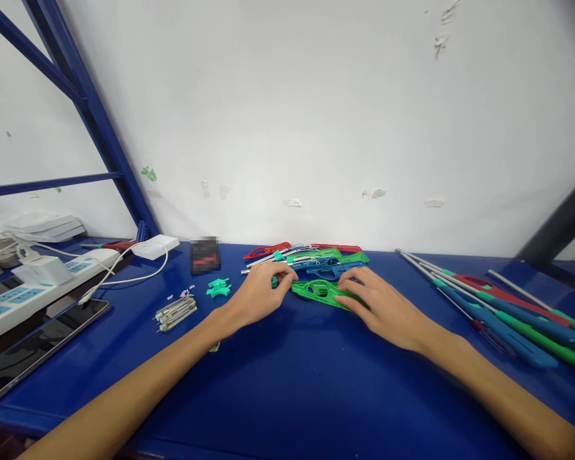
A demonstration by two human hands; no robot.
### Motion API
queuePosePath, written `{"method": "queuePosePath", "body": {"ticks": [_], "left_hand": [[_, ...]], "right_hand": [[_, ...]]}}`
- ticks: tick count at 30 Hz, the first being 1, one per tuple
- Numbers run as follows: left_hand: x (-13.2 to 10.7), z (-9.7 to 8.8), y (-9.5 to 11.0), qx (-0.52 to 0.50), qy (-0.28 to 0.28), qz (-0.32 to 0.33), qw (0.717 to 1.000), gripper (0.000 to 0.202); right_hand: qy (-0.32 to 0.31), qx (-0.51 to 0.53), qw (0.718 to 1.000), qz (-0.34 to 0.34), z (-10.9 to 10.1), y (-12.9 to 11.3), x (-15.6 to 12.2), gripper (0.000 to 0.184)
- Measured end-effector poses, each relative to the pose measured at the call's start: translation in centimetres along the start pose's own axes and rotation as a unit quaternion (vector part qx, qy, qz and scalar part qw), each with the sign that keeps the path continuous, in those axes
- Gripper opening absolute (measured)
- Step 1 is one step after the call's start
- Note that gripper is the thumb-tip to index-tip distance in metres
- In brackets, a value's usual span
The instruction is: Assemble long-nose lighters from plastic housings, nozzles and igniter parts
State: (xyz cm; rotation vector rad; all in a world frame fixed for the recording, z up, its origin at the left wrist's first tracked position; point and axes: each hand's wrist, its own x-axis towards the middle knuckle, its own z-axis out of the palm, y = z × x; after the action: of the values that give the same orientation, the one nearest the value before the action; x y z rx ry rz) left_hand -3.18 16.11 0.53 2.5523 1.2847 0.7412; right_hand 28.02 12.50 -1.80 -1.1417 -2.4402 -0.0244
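A green plastic lighter casing [316, 291], open side up with an oval trigger loop, lies in the middle of the blue table. My right hand [388, 306] has its thumb and fingers closed around the casing's right end. At its left end, my left hand [263, 291] is pinched, thumb against fingers; whatever it holds is hidden. A bit of teal plastic [275, 282] shows by those fingers. Just behind both hands lies a pile of red, green and blue casing parts [335, 263] with metal tubes. Several teal pieces [218, 287] rest left of my left hand.
Thin pale rods [176, 312] are bundled at the left, near a dark pixelated packet [204, 254]. A power strip [48, 287], white cables and a phone [43, 348] occupy the far left. Long lighters [503, 319] lie at the right. A white wall stands behind.
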Motion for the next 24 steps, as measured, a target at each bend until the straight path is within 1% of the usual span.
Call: {"method": "queuePosePath", "body": {"ticks": [4, 8, 10, 13, 16, 18, 21, 24], "left_hand": [[-0.5, -0.3, 0.9, -0.021, -0.034, 0.007, 0.999, 0.031], [-0.8, 0.0, 0.8, -0.015, -0.066, 0.020, 0.997, 0.030], [-0.9, 0.3, 0.6, -0.004, -0.073, 0.029, 0.997, 0.030], [-0.7, 0.6, 0.1, 0.016, -0.056, 0.015, 0.998, 0.031], [-0.4, 0.4, -0.5, 0.030, -0.015, -0.022, 0.999, 0.033], [-0.3, 0.3, -0.9, 0.035, 0.009, -0.042, 0.998, 0.033], [-0.3, 0.1, -1.4, 0.039, 0.031, -0.058, 0.997, 0.034], [-0.2, 0.0, -1.5, 0.037, 0.035, -0.069, 0.996, 0.034]], "right_hand": [[-0.001, -0.002, 1.000, -0.007, 0.0, 0.0, -0.1, 0.024], [-0.016, 0.002, 1.000, -0.014, -0.1, -0.4, -0.2, 0.024], [-0.023, 0.007, 1.000, -0.015, -0.1, -0.7, -0.3, 0.024], [-0.016, 0.016, 1.000, -0.002, 0.3, -0.7, -0.3, 0.027], [0.000, 0.015, 1.000, 0.023, 1.2, 0.1, -0.1, 0.038], [-0.003, 0.015, 0.999, 0.032, 1.7, 0.8, -0.1, 0.042], [-0.017, 0.020, 0.999, 0.033, 2.1, 1.8, -0.1, 0.037], [-0.024, 0.027, 0.999, 0.033, 1.9, 2.3, -0.1, 0.032]]}}
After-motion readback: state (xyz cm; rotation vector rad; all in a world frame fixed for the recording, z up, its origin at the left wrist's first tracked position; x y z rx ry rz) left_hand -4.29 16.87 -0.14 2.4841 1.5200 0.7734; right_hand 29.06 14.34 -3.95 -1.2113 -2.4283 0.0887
